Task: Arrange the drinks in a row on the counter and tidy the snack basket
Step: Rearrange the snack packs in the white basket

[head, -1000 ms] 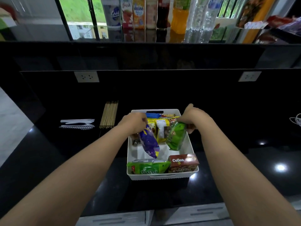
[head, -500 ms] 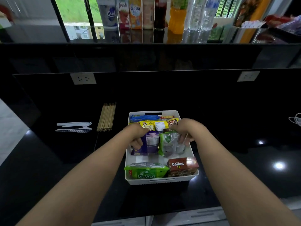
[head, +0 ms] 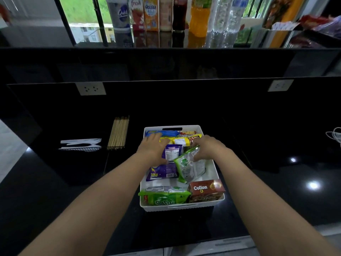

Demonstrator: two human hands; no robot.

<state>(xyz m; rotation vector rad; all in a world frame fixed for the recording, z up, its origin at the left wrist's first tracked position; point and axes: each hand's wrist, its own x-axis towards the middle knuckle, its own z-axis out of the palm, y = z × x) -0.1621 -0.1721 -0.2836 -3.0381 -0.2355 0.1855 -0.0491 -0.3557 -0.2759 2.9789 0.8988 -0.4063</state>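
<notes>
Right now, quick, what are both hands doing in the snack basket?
Left hand: open, pressing flat on the purple packet.
Right hand: pinching the top of the green packet.

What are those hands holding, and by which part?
The right hand pinches the green packet at its upper edge; the left hand lies flat on the purple packet.

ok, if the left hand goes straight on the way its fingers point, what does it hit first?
Likely the blue packet at the back of the basket; the left hand points away from the person, fingertips about at its edge. Next comes the basket's back wall. Depth is unclear from this view.
</notes>
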